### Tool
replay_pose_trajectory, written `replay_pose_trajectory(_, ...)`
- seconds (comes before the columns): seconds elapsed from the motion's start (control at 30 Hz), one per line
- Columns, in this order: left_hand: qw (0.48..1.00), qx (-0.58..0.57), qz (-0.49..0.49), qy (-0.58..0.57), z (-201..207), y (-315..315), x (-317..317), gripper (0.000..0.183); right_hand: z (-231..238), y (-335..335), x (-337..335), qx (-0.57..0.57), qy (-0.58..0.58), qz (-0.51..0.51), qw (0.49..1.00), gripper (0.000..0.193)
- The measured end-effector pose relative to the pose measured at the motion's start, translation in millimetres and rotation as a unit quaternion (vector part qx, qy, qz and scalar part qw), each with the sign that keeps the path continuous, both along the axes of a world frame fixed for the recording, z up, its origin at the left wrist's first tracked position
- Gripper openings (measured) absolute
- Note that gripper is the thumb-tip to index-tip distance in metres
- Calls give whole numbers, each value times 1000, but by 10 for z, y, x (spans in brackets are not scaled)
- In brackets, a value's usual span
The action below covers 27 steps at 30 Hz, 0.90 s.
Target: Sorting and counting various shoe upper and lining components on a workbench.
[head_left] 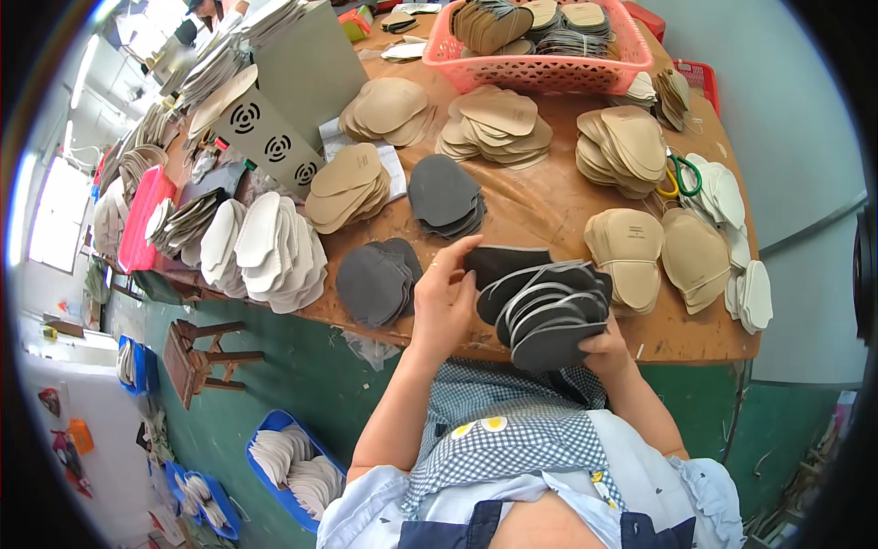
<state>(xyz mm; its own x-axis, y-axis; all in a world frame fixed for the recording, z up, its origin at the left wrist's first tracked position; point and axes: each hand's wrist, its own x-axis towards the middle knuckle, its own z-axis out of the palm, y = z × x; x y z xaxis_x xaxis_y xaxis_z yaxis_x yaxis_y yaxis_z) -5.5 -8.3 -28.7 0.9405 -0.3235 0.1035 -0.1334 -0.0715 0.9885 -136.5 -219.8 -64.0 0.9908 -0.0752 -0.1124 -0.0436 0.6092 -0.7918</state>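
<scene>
A fanned stack of black, pale-edged shoe-insole pieces is held up over the table's front edge. My right hand is closed round its right side, thumb on top; its other fingers are hidden behind the stack. On the left, my left hand pinches the corner of a flat black insole piece at the stack's far end. Just left of that hand lies a pile of dark grey insole pieces. Another dark grey pile sits farther back.
Tan insole piles spread over the brown table, some banded at right. Green-handled scissors lie by white pieces. A pink basket stands at the back. White piles edge the left; a wooden stool and blue bin stand below.
</scene>
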Motion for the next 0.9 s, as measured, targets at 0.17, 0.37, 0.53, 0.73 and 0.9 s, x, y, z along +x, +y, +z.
replay_pose_trajectory(0.17, 902, 198, -42, -382, 192, 55, 8, 40, 15, 12, -46, -88, -12, 27, 996, 83)
replay_pose_trajectory(0.37, 958, 103, -57, -262, 210, 163, -31, 15, 287, -41, 68, -305, -163, 86, 934, 81)
replay_pose_trajectory(0.53, 971, 17, -237, 30, 197, 414, 111, 16, 461, -128, 173, -365, -205, 140, 897, 78)
replay_pose_trajectory(0.73, 918, -58, -338, 200, 64, 452, 190, 16, 448, -158, 217, -381, -234, 167, 879, 70)
replay_pose_trajectory(0.9, 925, -76, -296, 226, -73, 295, 21, 15, 446, -153, 210, -387, -245, 173, 872, 66)
